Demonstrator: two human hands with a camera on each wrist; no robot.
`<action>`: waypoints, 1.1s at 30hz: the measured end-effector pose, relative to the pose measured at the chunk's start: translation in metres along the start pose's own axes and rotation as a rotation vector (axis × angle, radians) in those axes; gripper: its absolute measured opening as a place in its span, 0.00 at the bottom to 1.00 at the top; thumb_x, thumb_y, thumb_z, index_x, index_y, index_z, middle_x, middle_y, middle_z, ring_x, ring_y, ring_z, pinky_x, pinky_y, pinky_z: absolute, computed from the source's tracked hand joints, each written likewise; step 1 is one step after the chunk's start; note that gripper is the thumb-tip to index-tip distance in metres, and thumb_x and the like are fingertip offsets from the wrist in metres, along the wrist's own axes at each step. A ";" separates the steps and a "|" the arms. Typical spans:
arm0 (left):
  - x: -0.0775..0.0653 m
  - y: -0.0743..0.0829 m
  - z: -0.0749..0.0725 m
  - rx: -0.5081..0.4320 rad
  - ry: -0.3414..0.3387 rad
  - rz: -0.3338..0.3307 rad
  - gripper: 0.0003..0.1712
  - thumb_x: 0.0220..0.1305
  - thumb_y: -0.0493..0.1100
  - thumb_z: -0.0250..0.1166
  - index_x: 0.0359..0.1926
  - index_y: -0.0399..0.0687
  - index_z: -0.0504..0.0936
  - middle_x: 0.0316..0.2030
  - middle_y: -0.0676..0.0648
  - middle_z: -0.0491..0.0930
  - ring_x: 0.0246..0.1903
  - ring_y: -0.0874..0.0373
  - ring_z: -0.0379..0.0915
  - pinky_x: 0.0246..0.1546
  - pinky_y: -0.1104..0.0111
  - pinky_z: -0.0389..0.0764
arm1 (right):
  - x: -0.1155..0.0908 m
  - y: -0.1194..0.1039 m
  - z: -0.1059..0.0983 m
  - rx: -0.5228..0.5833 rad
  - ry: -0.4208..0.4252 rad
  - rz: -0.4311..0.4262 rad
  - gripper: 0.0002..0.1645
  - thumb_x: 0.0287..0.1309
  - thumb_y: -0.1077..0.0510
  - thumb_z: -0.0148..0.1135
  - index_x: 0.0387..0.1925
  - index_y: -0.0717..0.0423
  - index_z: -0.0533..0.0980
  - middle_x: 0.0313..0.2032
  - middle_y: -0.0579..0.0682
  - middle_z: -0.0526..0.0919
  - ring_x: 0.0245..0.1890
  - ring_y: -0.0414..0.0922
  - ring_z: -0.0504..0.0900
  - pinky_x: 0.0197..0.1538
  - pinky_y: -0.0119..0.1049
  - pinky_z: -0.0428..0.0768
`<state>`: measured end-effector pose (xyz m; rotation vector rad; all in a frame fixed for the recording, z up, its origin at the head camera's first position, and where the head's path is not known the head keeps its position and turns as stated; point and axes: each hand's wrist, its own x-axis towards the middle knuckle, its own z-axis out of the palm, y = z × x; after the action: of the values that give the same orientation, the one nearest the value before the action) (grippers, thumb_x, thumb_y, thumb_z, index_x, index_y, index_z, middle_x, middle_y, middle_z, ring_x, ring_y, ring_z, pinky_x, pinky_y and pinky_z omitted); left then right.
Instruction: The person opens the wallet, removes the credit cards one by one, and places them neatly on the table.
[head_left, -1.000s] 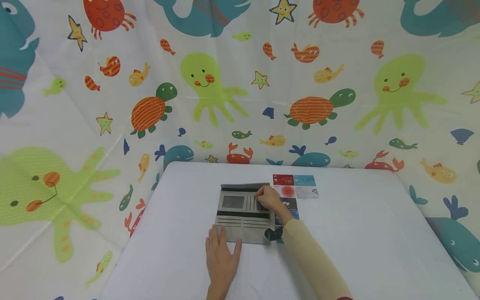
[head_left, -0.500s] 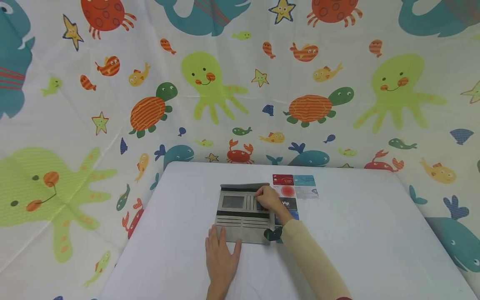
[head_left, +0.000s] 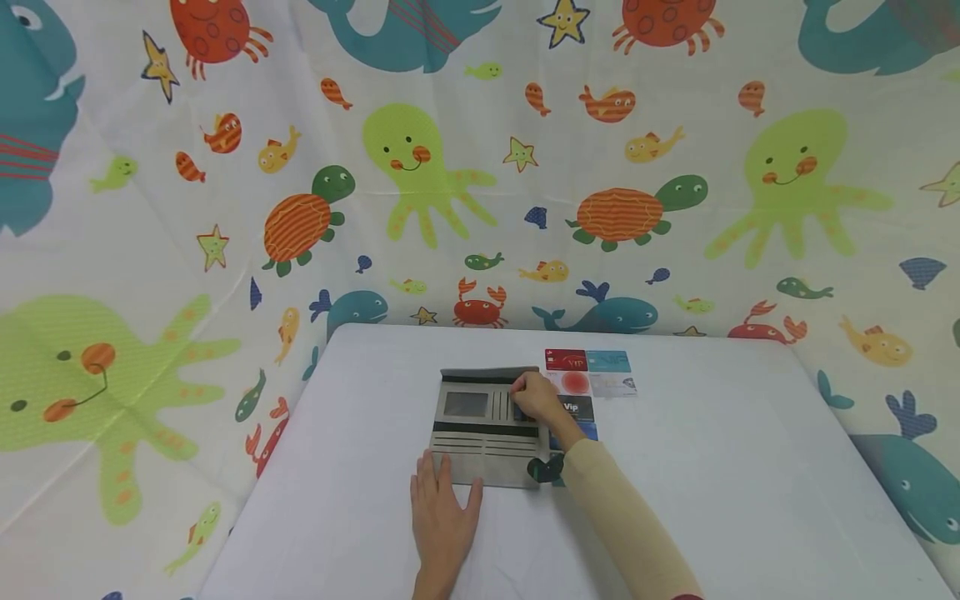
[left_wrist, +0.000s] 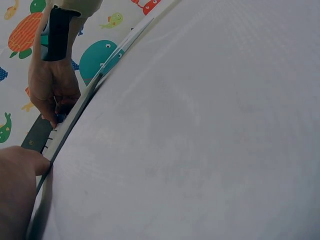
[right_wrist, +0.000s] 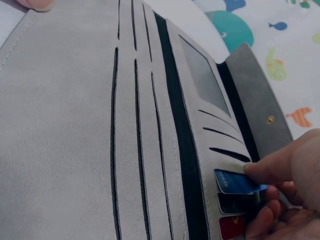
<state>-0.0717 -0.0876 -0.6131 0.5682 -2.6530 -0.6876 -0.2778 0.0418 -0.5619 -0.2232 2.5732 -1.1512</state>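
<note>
A grey wallet (head_left: 480, 471) lies unfolded on the white table, its card slots and a clear window facing up. My left hand (head_left: 444, 521) rests with straight fingers on the wallet's lower left corner; its thumb is apart from the fingers. At the upper right of the wallet my right hand (head_left: 537, 397) pinches a blue card (right_wrist: 232, 181) between thumb and fingers, right beside the row of slots. A black card (right_wrist: 235, 203) and a red card (right_wrist: 230, 227) show as strips just below the blue one, partly hidden by the fingers.
To the right of the wallet several cards lie on the table (head_left: 720, 467), among them a red VIP card (head_left: 566, 359), a teal card (head_left: 609, 361) and a black Vip card (head_left: 577, 407). A curtain (head_left: 480, 192) printed with sea animals hangs behind.
</note>
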 end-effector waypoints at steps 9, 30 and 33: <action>0.000 -0.001 0.002 0.007 -0.002 0.002 0.43 0.61 0.60 0.67 0.68 0.37 0.71 0.75 0.34 0.59 0.76 0.39 0.53 0.77 0.47 0.53 | 0.000 0.002 0.000 0.008 -0.007 0.011 0.03 0.62 0.61 0.62 0.36 0.56 0.76 0.33 0.52 0.79 0.30 0.46 0.77 0.29 0.31 0.77; 0.000 -0.003 0.001 0.005 -0.005 0.001 0.43 0.61 0.60 0.68 0.68 0.37 0.71 0.75 0.35 0.59 0.76 0.39 0.53 0.77 0.47 0.53 | -0.002 0.000 0.001 -0.009 0.007 -0.007 0.06 0.63 0.61 0.63 0.35 0.55 0.72 0.33 0.53 0.78 0.33 0.47 0.77 0.32 0.33 0.78; 0.000 -0.005 0.002 0.009 -0.007 0.005 0.43 0.61 0.60 0.68 0.68 0.37 0.71 0.75 0.35 0.59 0.76 0.40 0.53 0.77 0.48 0.53 | -0.002 0.002 0.002 -0.011 0.016 -0.008 0.06 0.62 0.61 0.63 0.34 0.55 0.72 0.32 0.52 0.78 0.32 0.47 0.77 0.31 0.33 0.77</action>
<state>-0.0713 -0.0907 -0.6167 0.5630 -2.6638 -0.6783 -0.2752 0.0420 -0.5640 -0.2286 2.5953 -1.1465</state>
